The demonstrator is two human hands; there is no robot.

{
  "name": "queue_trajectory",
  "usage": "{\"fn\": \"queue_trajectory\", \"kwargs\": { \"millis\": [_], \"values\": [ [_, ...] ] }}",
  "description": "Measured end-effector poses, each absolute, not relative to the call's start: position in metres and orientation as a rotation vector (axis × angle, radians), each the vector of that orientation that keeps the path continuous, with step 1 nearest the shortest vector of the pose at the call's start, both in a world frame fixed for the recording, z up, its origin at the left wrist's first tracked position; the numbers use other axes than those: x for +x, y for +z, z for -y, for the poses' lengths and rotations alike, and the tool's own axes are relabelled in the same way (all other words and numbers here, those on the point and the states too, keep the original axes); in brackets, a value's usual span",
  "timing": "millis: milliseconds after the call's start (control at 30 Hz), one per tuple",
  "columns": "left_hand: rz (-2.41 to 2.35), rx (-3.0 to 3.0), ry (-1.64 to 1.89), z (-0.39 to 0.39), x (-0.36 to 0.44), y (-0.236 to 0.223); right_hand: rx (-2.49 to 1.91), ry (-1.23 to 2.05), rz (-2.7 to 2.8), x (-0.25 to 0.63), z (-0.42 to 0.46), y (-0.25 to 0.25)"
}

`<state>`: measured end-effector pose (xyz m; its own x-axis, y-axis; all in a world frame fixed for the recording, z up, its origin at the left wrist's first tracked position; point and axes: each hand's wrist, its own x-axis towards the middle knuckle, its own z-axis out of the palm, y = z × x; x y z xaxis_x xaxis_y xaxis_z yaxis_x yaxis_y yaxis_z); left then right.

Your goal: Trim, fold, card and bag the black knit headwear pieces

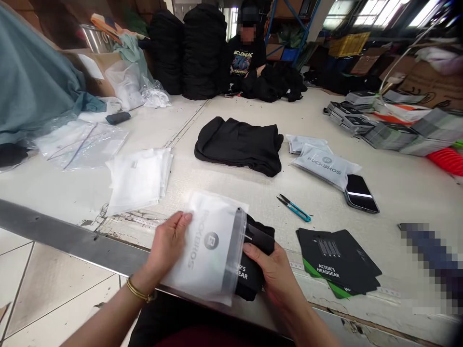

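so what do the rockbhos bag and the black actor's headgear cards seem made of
The white ROCKBHOS bag looks like frosted plastic film, matte and translucent, with a greyish zip strip at its edge. The black headgear cards look like printed card stock, flat with crisp edges, probably coated.

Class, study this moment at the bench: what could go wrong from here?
The black item sits only partly inside the white printed bag, so it could snag at the bag's grey-edged mouth. The left hand and right hand work close to the bench's metal edge, so either could drop something onto the tiled floor.
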<state>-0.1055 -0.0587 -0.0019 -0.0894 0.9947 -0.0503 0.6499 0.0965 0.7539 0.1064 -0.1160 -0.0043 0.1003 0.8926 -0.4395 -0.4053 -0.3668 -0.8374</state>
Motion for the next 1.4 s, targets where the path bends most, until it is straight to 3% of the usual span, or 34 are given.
{"fn": "queue_trajectory", "kwargs": {
  "millis": [267,367,500,700,1067,1233,1400],
  "values": [
    [-2.333,1.899,0.571,-0.073,-0.215,0.039,-1.307,1.580,0.404,0.157,0.105,-0.012],
    [-2.495,1.934,0.344,-0.098,-0.242,0.041,-1.287,1.558,0.422,0.160,0.103,-0.019],
    [-2.230,2.280,0.391,-0.069,-0.192,0.031,-1.282,1.543,0.485,0.154,0.100,-0.024],
    [-1.230,1.757,0.297,0.023,-0.046,-0.002,-1.327,1.511,0.518,0.149,0.101,-0.020],
    [-1.274,1.613,0.453,0.046,-0.013,-0.021,-1.723,0.860,0.814,0.137,0.119,-0.025],
    [-1.176,1.565,0.617,0.062,-0.002,-0.013,-1.727,0.761,0.993,0.147,0.126,-0.017],
    [-1.026,1.919,0.608,0.063,0.007,-0.007,-1.634,0.872,1.035,0.186,0.134,-0.001]
  ]
}}
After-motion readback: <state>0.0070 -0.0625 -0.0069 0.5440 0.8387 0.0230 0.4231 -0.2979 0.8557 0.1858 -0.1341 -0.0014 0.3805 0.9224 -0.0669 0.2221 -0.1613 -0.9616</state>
